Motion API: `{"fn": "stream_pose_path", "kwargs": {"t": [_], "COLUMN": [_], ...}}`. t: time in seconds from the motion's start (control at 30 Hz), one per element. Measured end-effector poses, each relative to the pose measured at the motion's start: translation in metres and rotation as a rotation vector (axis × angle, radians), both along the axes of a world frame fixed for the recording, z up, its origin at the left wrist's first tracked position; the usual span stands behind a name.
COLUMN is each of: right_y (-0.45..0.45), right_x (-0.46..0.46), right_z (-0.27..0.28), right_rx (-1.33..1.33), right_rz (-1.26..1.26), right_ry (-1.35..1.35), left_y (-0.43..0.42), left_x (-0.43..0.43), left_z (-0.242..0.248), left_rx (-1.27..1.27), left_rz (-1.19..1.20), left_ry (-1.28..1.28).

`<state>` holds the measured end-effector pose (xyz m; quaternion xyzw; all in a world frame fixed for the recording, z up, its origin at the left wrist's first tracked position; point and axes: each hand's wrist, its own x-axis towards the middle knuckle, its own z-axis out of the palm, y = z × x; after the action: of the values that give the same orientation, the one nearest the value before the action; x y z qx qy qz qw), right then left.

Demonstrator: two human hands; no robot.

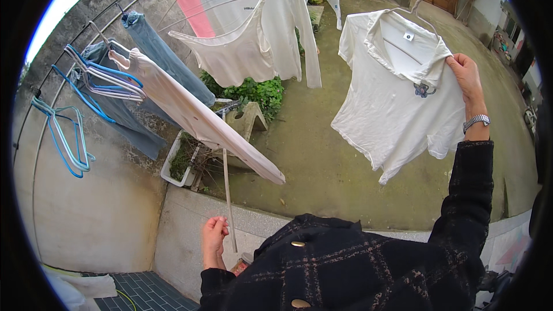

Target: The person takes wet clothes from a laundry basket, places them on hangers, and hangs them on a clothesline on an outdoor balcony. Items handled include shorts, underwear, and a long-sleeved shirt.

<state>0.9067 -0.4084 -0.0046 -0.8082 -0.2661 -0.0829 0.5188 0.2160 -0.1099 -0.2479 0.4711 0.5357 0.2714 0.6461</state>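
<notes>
My right hand (467,78) pinches the shoulder of a white short-sleeved shirt (397,108) beside its collar. That shirt is on a pale hanger (415,2), whose hook sticks up above the neckline, and a dark flower motif sits below the collar. Lower down, my left hand (213,238) is held before my body with its fingers curled in; nothing shows in it. Just to its right runs a thin pale pole (229,207), and I see no grip on it. Pale pink trousers (194,112) hang above and beyond the left hand.
Blue jeans (166,58), a white camisole (235,58), a white long-sleeved top (276,13) and a pink cloth (190,0) hang ahead. Bare hangers (65,134) hang from the line at left. A white planter (175,162) and a concrete block (248,121) stand below.
</notes>
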Motion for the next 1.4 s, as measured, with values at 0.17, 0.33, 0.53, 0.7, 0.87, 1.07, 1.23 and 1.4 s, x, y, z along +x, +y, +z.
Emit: {"fn": "stream_pose_path", "kwargs": {"t": [0.17,0.33,0.53,0.7,0.87,1.07,1.23,1.4], "right_y": [0.081,0.194,0.314,0.41,0.485,0.535,0.556,0.569], "right_x": [0.057,0.061,0.009,-0.01,-0.023,-0.038,-0.04,-0.041], "right_z": [0.038,0.102,0.171,0.197,0.192,0.172,0.168,0.168], "right_rx": [-0.081,-0.352,-0.319,-0.33,-0.311,-0.374,-0.406,-0.485], "right_rz": [-0.147,-0.367,-0.432,-0.419,-0.371,-0.301,-0.233,-0.204], "right_ry": [-0.088,-0.222,-0.415,-0.507,-0.587,-0.614,-0.676,-0.579], "left_y": [-0.008,-0.005,-0.01,-0.029,-0.023,0.002,0.012,0.01], "left_x": [0.002,-0.01,-0.056,-0.101,-0.125,-0.122,-0.125,-0.129], "left_z": [-0.004,-0.016,-0.056,-0.078,-0.088,-0.094,-0.1,-0.104], "left_rx": [-0.007,-0.021,-0.036,-0.227,-0.409,-0.407,-0.404,-0.394], "left_rz": [-0.001,-0.074,-0.092,0.003,0.134,0.193,0.217,0.251], "left_ry": [0.083,0.158,0.228,0.211,0.192,0.216,0.218,0.216]}}
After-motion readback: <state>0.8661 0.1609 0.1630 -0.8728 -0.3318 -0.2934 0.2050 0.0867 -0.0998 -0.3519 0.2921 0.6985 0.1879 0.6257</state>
